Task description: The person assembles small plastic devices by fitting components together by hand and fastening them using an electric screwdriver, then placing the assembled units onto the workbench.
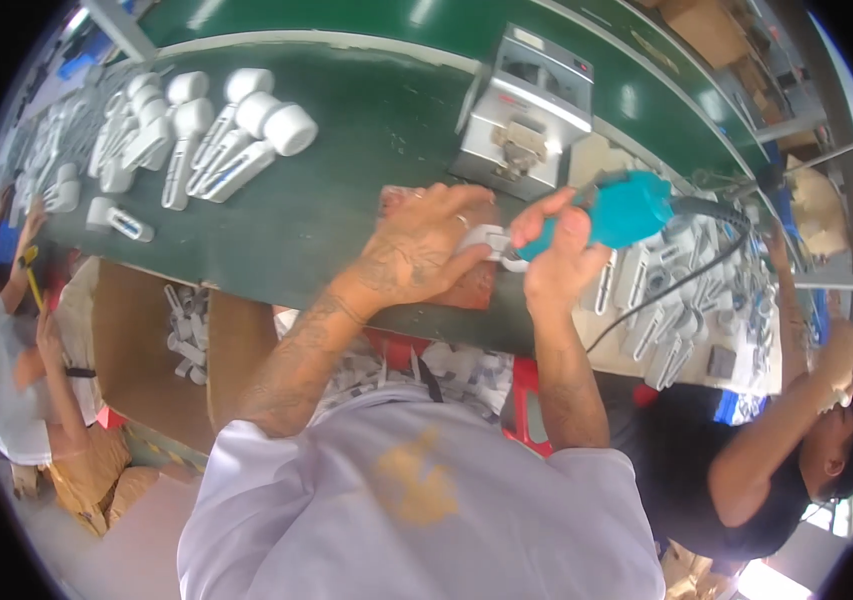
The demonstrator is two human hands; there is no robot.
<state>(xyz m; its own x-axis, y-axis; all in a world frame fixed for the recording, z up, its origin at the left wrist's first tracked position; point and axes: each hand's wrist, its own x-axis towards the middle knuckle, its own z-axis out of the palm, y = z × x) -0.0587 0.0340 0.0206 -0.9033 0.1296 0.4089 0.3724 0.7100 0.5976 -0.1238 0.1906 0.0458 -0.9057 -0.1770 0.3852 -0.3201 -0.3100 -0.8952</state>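
Head cam, looking down on 1 person in a pale tee w/ 2 bare hands out over the green bench (pixel 356 130). L hand (pixel 416 240) lies palm down on 1 reddish pad (pixel 471 292), thumb against 1 white plastic part (pixel 489 238); can't tell if its fingers close on the part underneath. R hand (pixel 561 255) is wrapped round 1 teal power tool (pixel 626 212), 1 blk cable (pixel 711 207) trailing off its far end. Part sits on the pad betw. the 2 hands, right by the tool's near end; can't tell if tool & part touch.

Behind the pad: 1 silver machine (pixel 521 120), upright. Far L of bench, white round-headed handles (pixel 264 110) in clumps: 3 heads in the nearest R clump, 2 in the next, at least 2 more beyond, then a jumble too blurred to count. 1 short white piece (pixel 121 220) lies apart, nearer the front edge. R of the tool, 1 big heap of white/grey pcs (pixel 661 310), too many to count. 1 open cardboard box (pixel 136 345) on the L, a pile of pcs (pixel 186 335) inside, no. unclear.

2 co-workers: 1 at L w/ 1 yellow-handled tool (pixel 34 280), 1 at R in blk top & cap.
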